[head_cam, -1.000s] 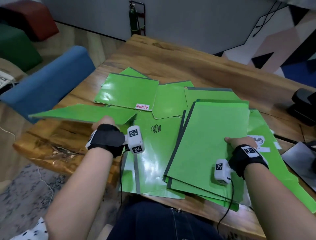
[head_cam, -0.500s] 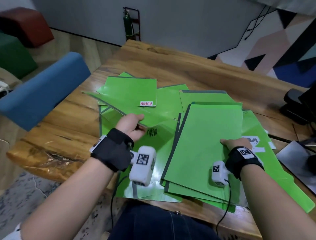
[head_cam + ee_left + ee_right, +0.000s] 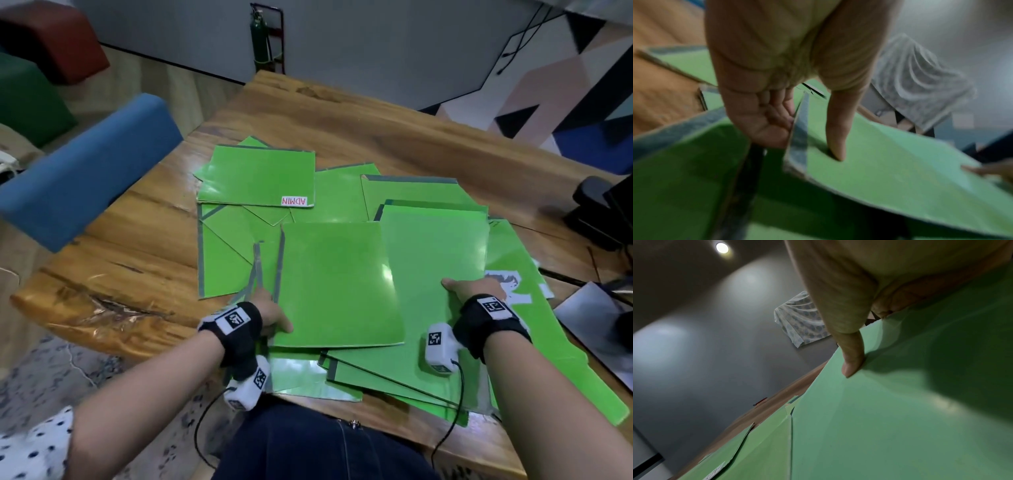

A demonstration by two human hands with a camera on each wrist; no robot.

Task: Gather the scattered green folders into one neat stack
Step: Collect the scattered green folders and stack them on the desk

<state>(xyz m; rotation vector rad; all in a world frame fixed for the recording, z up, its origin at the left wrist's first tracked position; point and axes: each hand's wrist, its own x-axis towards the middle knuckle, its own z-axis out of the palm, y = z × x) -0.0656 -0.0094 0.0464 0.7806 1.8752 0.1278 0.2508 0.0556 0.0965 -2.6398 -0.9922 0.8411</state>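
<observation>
Several green folders lie scattered and overlapping on the wooden table. My left hand pinches one green folder at its near left edge, thumb on top and fingers underneath. That folder lies flat, partly overlapping the stack of folders to its right. My right hand holds the stack's right edge, with its thumb pressed on the top cover and its fingers hidden below. A folder labelled ADMIN sits further back on the left.
More folders lie behind, on the left and far right. A blue padded seat stands off the table's left edge. On the right are a black device and a grey flat sheet.
My left hand has carried its folder from the left side across to the right and laid it flat against the stack. The right hand has stayed on the stack's edge.
</observation>
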